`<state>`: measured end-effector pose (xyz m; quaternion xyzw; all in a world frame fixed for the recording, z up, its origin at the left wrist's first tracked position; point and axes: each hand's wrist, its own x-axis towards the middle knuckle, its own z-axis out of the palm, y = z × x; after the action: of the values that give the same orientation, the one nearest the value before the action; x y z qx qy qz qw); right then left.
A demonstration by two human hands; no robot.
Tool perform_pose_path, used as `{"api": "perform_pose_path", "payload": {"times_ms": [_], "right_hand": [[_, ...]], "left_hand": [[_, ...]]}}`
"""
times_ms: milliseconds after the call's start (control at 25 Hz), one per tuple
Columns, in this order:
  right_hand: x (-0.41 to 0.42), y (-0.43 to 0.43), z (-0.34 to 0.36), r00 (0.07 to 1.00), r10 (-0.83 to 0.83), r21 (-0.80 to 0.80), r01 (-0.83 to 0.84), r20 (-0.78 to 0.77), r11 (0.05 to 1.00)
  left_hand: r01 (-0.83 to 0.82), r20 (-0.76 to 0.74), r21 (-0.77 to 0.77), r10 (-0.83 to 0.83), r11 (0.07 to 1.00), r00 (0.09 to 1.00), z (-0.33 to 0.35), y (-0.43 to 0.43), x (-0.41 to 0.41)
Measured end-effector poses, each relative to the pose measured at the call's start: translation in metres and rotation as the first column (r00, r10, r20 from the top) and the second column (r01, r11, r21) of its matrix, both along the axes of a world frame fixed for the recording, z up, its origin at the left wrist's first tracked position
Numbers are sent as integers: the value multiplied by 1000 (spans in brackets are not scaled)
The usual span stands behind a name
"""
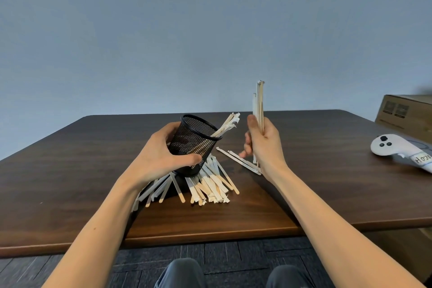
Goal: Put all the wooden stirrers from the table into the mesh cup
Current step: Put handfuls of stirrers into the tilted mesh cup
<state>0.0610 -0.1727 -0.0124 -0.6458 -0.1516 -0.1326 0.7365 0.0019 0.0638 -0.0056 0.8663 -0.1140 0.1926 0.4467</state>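
My left hand (161, 154) grips the black mesh cup (195, 145), lifted off the brown table (93, 159) and tilted to the right; a few paper-wrapped stirrers (226, 125) stick out of its mouth. Under the cup lies a fanned pile of wooden stirrers (205, 186), several still in white wrappers. My right hand (263, 145) holds a small bundle of stirrers (259, 105) upright, just right of the cup's rim. A few more stirrers (236, 159) lie flat on the table below that hand.
A white game controller (395, 147) with a handwritten label rests at the table's right side. Behind it stands a cardboard box (406, 114). The table's front edge (210, 239) runs close to my knees.
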Motion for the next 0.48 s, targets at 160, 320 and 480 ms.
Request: {"api": "perform_pose_path", "payload": {"times_ms": [160, 320, 480], "right_hand": [[2, 5, -6, 998, -64, -56, 64, 0, 996], [3, 16, 6, 968, -189, -84, 205, 166, 975], [1, 20, -1, 931, -273, -113, 307, 244, 945]], "left_hand": [[-7, -5, 3, 7, 1000, 1000, -1, 0, 1], [-9, -7, 15, 9, 1000, 1000, -3, 0, -1], [-8, -11, 4, 8, 1000, 1000, 0, 0, -2]]}}
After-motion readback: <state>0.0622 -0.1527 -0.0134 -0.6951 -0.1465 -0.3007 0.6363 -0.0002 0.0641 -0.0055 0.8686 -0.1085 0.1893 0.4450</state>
